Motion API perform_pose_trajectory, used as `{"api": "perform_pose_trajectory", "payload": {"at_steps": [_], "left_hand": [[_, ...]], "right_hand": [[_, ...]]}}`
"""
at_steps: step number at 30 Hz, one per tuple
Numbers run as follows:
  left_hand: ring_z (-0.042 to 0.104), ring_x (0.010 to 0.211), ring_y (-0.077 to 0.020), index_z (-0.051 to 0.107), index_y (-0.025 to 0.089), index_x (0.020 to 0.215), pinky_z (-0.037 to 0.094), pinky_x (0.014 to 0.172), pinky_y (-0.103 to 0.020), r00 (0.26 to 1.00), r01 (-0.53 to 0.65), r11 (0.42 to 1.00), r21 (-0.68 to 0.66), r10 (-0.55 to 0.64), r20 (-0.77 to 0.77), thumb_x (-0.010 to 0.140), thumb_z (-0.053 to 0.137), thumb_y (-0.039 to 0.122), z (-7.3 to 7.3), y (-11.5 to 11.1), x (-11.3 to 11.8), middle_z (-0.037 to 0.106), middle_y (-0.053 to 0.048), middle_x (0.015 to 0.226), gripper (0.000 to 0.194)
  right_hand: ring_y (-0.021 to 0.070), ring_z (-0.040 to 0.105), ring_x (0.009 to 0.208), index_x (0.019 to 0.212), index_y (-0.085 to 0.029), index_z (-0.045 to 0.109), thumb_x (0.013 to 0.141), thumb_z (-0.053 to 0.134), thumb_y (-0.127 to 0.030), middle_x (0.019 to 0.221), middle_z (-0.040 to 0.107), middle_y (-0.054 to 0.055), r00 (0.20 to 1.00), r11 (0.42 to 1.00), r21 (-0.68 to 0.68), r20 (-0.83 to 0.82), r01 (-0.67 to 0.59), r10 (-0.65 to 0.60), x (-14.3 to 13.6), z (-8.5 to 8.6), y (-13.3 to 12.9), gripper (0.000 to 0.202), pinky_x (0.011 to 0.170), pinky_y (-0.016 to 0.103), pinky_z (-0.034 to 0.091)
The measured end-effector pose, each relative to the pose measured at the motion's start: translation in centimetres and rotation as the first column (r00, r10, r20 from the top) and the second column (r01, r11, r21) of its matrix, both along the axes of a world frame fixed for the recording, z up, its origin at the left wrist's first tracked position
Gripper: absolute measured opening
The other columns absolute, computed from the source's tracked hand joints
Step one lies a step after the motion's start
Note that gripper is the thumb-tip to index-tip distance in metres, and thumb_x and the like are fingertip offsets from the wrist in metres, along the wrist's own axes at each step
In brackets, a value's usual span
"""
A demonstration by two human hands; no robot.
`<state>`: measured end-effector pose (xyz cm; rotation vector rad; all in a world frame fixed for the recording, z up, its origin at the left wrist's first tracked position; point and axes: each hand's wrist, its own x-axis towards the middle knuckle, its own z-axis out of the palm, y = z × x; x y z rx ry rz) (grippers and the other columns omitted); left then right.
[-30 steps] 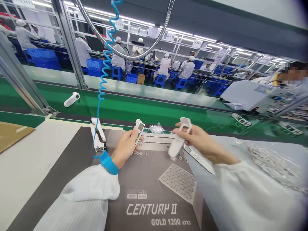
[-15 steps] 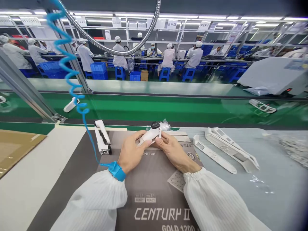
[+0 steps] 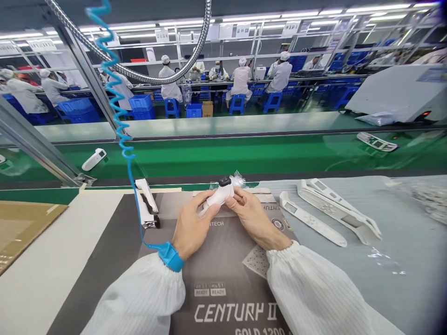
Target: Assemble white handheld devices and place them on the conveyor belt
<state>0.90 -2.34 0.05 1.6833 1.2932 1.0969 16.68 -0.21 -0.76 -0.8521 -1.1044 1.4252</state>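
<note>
A white plastic device (image 3: 221,194) with a black round end is held between both hands above the printed grey mat (image 3: 223,260). My left hand (image 3: 192,222) grips its left side, thumb across the front; a blue wrist strap (image 3: 170,257) circles that wrist. My right hand (image 3: 254,218) closes on its right side with thumb and fingers. Left of my hands, two white parts with black ends (image 3: 147,204) lie on the mat. To the right are a slim white shell (image 3: 312,219) and larger white shells (image 3: 338,209).
A blue coiled cord (image 3: 120,111) hangs at the left, running to the strap. Beyond the bench edge, a green conveyor (image 3: 209,156) carries white parts. Cardboard (image 3: 28,228) lies far left, a bag of small parts (image 3: 428,197) far right. Several people in white sit behind.
The view has shifted slightly. The device has turned a little in my hands and its lower edge is more covered by my fingers. Both hands keep their hold.
</note>
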Motion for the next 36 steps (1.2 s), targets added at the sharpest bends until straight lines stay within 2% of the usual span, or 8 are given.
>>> {"api": "perform_pose_trajectory", "payload": {"at_steps": [5,9,12,16,23,30,33,36], "left_hand": [[0.065,0.108,-0.0331,0.051,0.016,0.137,0.047,0.093,-0.043,0.894,0.051,0.999,-0.017,-0.053,-0.444,0.095,0.045,0.048,0.5,-1.6,2.5,0.067,-0.018,0.121,0.053],[0.070,0.087,-0.0368,0.063,0.015,0.121,0.049,0.081,-0.043,0.748,0.134,0.982,-0.130,-0.186,-0.637,0.090,0.047,0.060,1.3,-1.7,2.8,0.073,-0.019,0.089,0.057],[0.069,0.086,-0.0375,0.064,0.016,0.120,0.048,0.080,-0.046,0.743,0.055,0.995,-0.085,-0.097,-0.663,0.091,0.042,0.063,1.2,-1.1,1.8,0.073,-0.019,0.088,0.060],[0.062,0.113,-0.0315,0.049,0.021,0.138,0.045,0.096,-0.045,0.847,-0.086,0.984,0.157,0.155,-0.508,0.094,0.048,0.052,0.4,-0.7,0.9,0.068,-0.014,0.120,0.054],[0.056,0.123,-0.0278,0.054,0.024,0.135,0.043,0.101,-0.040,0.872,-0.039,0.954,0.297,0.177,-0.456,0.099,0.040,0.044,0.2,-0.9,2.0,0.060,-0.010,0.136,0.043],[0.067,0.099,-0.0290,0.061,0.027,0.123,0.048,0.083,-0.037,0.860,-0.058,0.998,0.022,0.061,-0.507,0.090,0.053,0.056,1.1,0.2,-0.5,0.072,-0.008,0.109,0.045],[0.068,0.089,-0.0282,0.066,0.021,0.104,0.048,0.075,-0.035,0.866,-0.259,0.958,-0.123,0.174,-0.468,0.087,0.056,0.059,1.9,2.8,-3.0,0.073,-0.010,0.094,0.042],[0.068,0.091,-0.0255,0.061,0.016,0.116,0.049,0.078,-0.035,0.855,-0.396,0.911,-0.110,0.322,-0.407,0.090,0.058,0.040,3.0,7.2,-5.5,0.071,-0.014,0.105,0.035]], "right_hand": [[0.0207,0.065,0.078,0.083,-0.023,0.066,0.083,0.054,-0.071,0.071,0.068,0.003,0.934,0.949,-0.314,-0.343,-0.011,-0.103,-0.5,0.0,0.1,0.049,0.084,0.037,0.052],[0.0157,0.047,0.045,0.061,-0.024,0.052,0.084,0.049,-0.070,0.040,0.036,-0.005,0.873,0.902,-0.426,-0.461,-0.064,-0.156,0.0,0.2,0.1,0.052,0.061,0.035,0.052],[0.0172,0.057,0.058,0.072,-0.022,0.059,0.085,0.053,-0.067,0.053,0.052,-0.003,0.880,0.928,-0.345,-0.473,-0.143,-0.041,0.1,0.6,0.0,0.047,0.069,0.036,0.055],[0.0199,0.064,0.101,0.093,-0.021,0.066,0.091,0.056,-0.054,0.096,0.070,0.004,0.890,0.951,-0.209,-0.441,-0.229,0.117,-0.9,0.7,-0.5,0.034,0.097,0.035,0.050],[0.0237,0.059,0.117,0.096,-0.021,0.066,0.086,0.066,-0.047,0.106,0.071,0.007,0.890,0.959,-0.202,-0.446,-0.198,0.090,-2.4,-0.1,-1.1,0.027,0.103,0.041,0.049],[0.0240,0.064,0.112,0.096,-0.022,0.067,0.087,0.063,-0.050,0.113,0.070,0.007,0.958,0.950,-0.311,-0.275,-0.005,-0.085,-1.4,-1.1,0.0,0.029,0.104,0.041,0.052],[0.0238,0.066,0.111,0.098,-0.024,0.066,0.087,0.062,-0.048,0.121,0.068,0.008,0.977,0.934,-0.345,-0.146,0.097,-0.155,-1.0,-1.3,0.6,0.026,0.106,0.042,0.051],[0.0266,0.065,0.112,0.099,-0.026,0.067,0.085,0.061,-0.050,0.126,0.066,0.009,0.992,0.930,-0.352,-0.035,0.103,-0.123,-0.9,-1.2,0.7,0.028,0.108,0.045,0.049]]}}
